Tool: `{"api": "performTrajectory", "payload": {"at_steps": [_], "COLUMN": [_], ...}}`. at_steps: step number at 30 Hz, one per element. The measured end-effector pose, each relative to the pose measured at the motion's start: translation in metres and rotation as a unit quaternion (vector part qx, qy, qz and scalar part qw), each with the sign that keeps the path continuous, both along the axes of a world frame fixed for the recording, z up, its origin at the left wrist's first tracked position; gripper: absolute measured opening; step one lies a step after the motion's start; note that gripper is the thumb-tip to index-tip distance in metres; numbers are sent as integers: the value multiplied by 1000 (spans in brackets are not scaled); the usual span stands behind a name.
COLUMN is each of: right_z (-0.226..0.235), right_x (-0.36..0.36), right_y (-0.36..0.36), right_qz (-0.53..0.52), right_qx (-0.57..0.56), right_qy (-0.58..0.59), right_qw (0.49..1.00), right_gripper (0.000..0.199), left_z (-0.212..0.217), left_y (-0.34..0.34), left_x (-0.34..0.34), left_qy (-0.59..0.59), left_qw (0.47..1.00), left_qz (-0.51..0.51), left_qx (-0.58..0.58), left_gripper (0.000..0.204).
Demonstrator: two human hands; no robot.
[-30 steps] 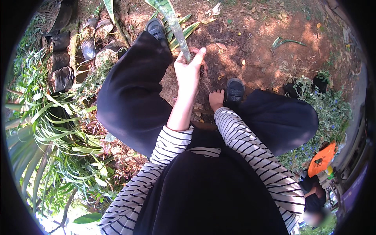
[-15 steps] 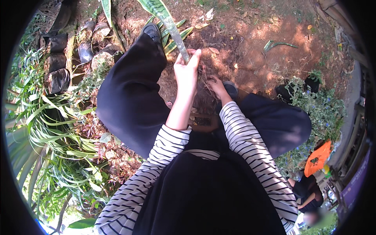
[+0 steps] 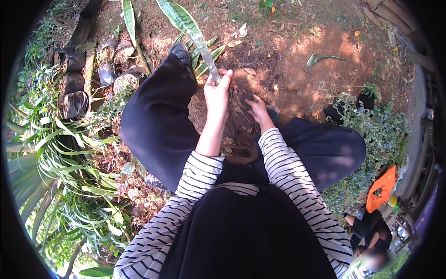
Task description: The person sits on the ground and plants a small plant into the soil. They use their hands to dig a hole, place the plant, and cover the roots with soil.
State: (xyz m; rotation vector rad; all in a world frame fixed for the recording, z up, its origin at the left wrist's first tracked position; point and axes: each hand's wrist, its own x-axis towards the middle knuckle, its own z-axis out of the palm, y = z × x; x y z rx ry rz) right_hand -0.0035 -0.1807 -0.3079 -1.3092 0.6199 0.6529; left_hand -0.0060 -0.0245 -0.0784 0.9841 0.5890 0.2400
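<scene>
My left hand (image 3: 217, 95) is closed round the lower end of a long snake plant leaf (image 3: 188, 29), green with pale yellow edges, which slants up and away to the left. Thin brown roots (image 3: 239, 98) hang beside that hand, over the soil between my knees. Just right of the roots, my right hand (image 3: 258, 109) has its fingers apart and seems to hold nothing. More snake plant leaves (image 3: 209, 60) lie on the ground by my left shoe (image 3: 180, 52).
Black plant bags (image 3: 74, 83) and long strappy plants (image 3: 69, 153) line the left side. A curved leaf (image 3: 323, 59) lies on the soil ahead. On the right are a blue-flowered bush (image 3: 371, 135), an orange flag-like sheet (image 3: 382, 188) and another person (image 3: 374, 232). A brown frame (image 3: 239, 156) sits between my legs.
My right hand has come away from the roots and its fingers have spread. The left hand, still gripping the leaf, sits slightly lower and further left in view.
</scene>
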Motion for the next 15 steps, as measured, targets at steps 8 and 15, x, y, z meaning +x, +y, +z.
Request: {"api": "performTrajectory", "payload": {"at_steps": [8,15], "right_z": [21,127], "right_x": [13,46], "right_y": [2,15], "right_qz": [54,30], "right_qx": [-92,-22], "right_qy": [-113,-260], "right_qw": [988,965], "right_gripper": [58,43], "left_z": [6,-6], "left_y": [-2,10], "left_x": [-3,-12], "left_qy": [23,-71], "left_qw": [999,993], "left_qz": [-15,-15], "left_qx": [17,-89], "left_gripper": [15,28]}}
